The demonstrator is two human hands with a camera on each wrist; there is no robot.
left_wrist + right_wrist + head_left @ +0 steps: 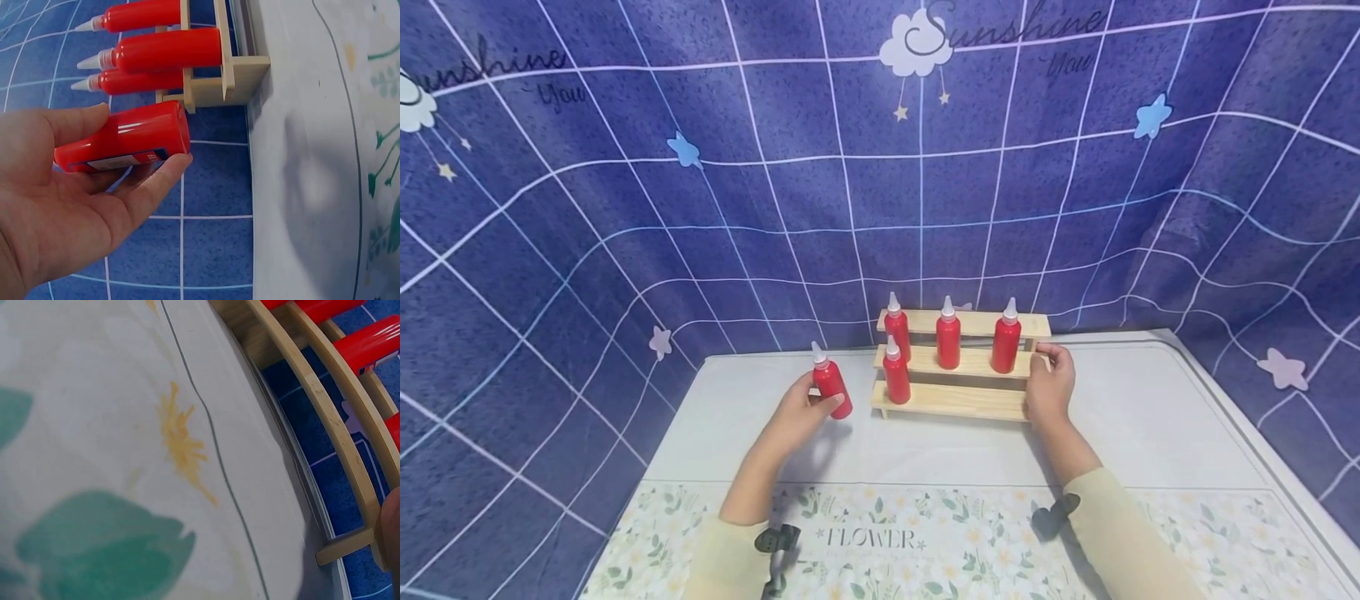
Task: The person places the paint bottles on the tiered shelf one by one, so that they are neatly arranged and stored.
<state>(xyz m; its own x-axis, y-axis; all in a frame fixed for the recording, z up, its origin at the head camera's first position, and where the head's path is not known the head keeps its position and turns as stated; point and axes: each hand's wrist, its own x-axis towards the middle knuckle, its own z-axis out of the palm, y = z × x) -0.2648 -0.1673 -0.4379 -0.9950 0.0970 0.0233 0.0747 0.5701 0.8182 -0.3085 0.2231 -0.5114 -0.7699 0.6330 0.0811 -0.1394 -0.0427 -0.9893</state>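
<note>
My left hand grips a red squeeze bottle with a white pointed nozzle, raised and slightly tilted left of a three-tier wooden rack. Part of a label shows on this bottle's underside in the left wrist view, where fingers hide its nozzle. Three similar bottles stand on the rack's middle tier, including the right one. Another bottle stands at the left end of the lowest tier. My right hand holds the rack's right end; only a sliver of it shows in the right wrist view.
The rack stands on a white table close to a dark blue gridded curtain behind it. A flower-printed cloth covers the table's front part. A dark wrist device sits at the right cuff, another at the left.
</note>
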